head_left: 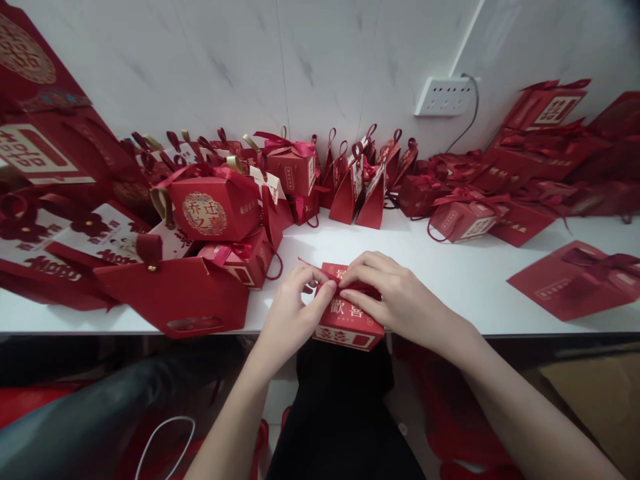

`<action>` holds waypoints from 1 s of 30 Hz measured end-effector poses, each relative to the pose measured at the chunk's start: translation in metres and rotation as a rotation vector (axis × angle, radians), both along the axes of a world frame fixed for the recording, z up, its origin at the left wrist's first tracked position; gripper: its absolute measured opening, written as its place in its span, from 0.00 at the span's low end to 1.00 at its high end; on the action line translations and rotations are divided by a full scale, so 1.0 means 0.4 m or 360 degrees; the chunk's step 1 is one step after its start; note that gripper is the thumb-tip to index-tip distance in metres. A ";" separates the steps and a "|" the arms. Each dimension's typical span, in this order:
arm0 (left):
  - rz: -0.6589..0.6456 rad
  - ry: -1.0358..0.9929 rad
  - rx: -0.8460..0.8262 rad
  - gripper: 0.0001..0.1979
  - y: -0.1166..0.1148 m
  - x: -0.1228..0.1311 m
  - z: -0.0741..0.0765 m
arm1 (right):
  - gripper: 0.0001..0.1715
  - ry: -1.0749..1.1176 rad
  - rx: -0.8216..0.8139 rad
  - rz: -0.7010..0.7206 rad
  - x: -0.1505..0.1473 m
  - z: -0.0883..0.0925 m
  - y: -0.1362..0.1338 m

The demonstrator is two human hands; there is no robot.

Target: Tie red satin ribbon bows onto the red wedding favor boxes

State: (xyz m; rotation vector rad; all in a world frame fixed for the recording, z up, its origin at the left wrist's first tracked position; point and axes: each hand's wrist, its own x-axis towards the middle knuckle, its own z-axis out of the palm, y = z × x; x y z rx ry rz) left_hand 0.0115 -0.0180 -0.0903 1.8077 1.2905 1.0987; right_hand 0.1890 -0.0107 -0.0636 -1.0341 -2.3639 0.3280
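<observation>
A small red gift box (350, 323) with gold and white characters rests at the front edge of the white table, its near end over the rim. Dark red ribbon lies across its top. My left hand (300, 300) pinches the ribbon between thumb and forefinger at the middle of the lid. From the other side my right hand (385, 287) has its fingers closed on the ribbon, close to the left fingertips. The knot or crossing itself is mostly hidden by the fingers.
Red boxes with bows (215, 207) crowd the left. Triangular boxes with loops (345, 187) stand by the wall. On the right lie a bowed box (565, 280) and a stack of boxes (540, 160). A power strip (443, 97) is on the wall. Someone's leg (125, 400) shows lower left.
</observation>
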 end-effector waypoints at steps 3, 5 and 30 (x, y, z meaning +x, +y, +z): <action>-0.0023 -0.0100 -0.0041 0.09 0.002 0.005 -0.010 | 0.03 -0.0017 0.0009 -0.0033 -0.001 -0.005 0.002; -0.0009 -0.0105 -0.0035 0.09 0.002 0.009 -0.015 | 0.03 -0.0026 0.0023 -0.0034 -0.001 -0.009 0.003; -0.0003 0.0073 0.0155 0.07 -0.005 0.015 -0.017 | 0.04 0.0402 -0.0067 0.0040 0.018 -0.048 0.011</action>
